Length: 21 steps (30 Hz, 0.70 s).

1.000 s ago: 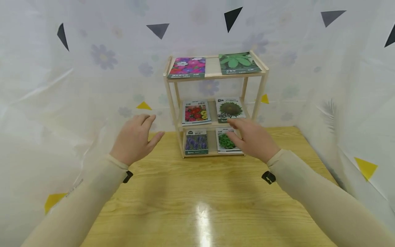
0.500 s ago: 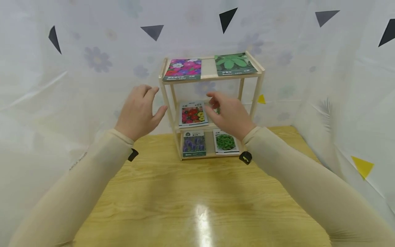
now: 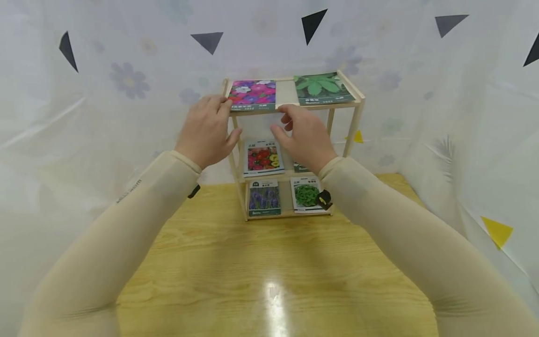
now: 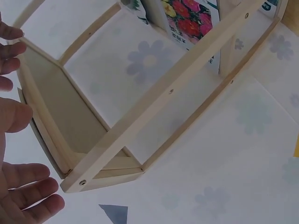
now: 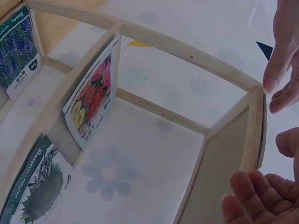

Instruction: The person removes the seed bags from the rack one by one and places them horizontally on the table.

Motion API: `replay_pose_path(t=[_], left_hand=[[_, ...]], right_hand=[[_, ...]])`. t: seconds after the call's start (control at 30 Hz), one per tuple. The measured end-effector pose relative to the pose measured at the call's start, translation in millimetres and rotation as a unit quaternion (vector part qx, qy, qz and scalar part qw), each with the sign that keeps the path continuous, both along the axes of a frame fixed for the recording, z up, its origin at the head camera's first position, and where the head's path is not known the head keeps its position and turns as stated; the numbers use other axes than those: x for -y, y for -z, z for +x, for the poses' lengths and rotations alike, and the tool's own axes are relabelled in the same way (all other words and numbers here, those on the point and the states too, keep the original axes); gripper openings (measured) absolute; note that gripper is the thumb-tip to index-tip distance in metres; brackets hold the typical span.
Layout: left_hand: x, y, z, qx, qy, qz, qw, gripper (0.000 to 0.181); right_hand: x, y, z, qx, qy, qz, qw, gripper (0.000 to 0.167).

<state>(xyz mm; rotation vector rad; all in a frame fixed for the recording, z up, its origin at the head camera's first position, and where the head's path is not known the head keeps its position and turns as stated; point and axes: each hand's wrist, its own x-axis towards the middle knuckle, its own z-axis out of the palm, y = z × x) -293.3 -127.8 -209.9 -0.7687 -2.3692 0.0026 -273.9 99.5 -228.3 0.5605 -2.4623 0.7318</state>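
Note:
A seed packet with pink and purple flowers [image 3: 254,91] lies on the left of the top shelf of a small wooden rack [image 3: 358,112]. My left hand [image 3: 205,131] is at the rack's upper left corner, fingertips by the packet's left edge and thumb apart from the fingers. Near the packet's lower right corner is my right hand [image 3: 306,135], fingers slightly bent and thumb below the shelf front. Both wrist views show a gap between thumb and fingers with nothing gripped; whether any fingertip touches the packet is unclear.
A green-leaf packet [image 3: 322,88] lies on the top shelf's right. The middle shelf holds a red-flower packet [image 3: 264,158] and a sunflower-head packet [image 5: 44,193]. Below are a lavender packet [image 3: 264,197] and a green-herb packet [image 3: 306,194]. The rack stands on a wooden table [image 3: 252,267].
Both hands have risen and come closer together, from in front of the lower shelves to the top shelf's front edge around the pink-flower packet. The packets stay in place.

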Motion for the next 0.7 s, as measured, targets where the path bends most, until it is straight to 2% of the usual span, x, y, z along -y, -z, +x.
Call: replay_pose_path(t=[0.2,0.37,0.7], left_hand=[[-3.1,-3.1,-8.8,0.015,-0.034,-0.021,0.9991,0.058],[-3.1,-3.2,-11.9,0.021,-0.052,-0.026,0.9981,0.054],[-15.0,-5.0,-12.4,0.053,-0.067,-0.048,0.9952,0.046]], right_hand=[[5,-4.3,-9.9,0.025,0.015,0.012,0.9995,0.048],[9,-7.9,-15.0,0.033,0.012,0.018,0.9992,0.049],[7,-11.8,-19.6,0.026,0.046,0.029,0.9982,0.042]])
